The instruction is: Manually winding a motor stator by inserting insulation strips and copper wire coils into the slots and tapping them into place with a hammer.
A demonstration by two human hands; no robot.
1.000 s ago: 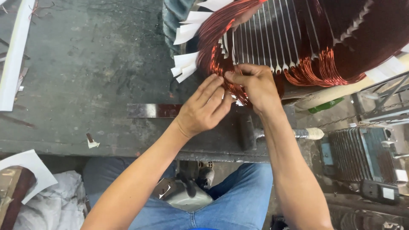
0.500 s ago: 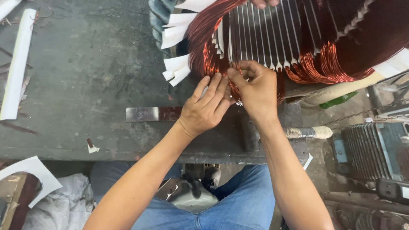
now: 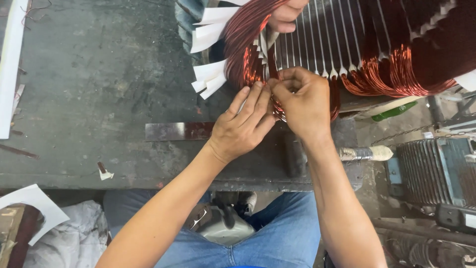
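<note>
Both hands meet at the lower edge of a large motor stator (image 3: 377, 44) that lies at the far side of a dark, scuffed workbench (image 3: 89, 89). The left hand (image 3: 242, 128) lies palm down with its fingers stretched forward, the tips pressed against a bundle of copper winding wire (image 3: 250, 67) where it loops out of the stator slots. The right hand (image 3: 303, 101) is curled tight, thumb and forefinger pinched on the same copper strands just beside the left fingertips (what lies inside the pinch cannot be made out). White insulation paper strips (image 3: 210, 74) fan out from the slots to the left of the coil. At the top edge another person's hand (image 3: 287, 12) rests on the winding. A flat metal bar (image 3: 171, 131) lies on the bench near the left wrist, and a hammer (image 3: 317, 154) with a taped handle lies under the right forearm.
</note>
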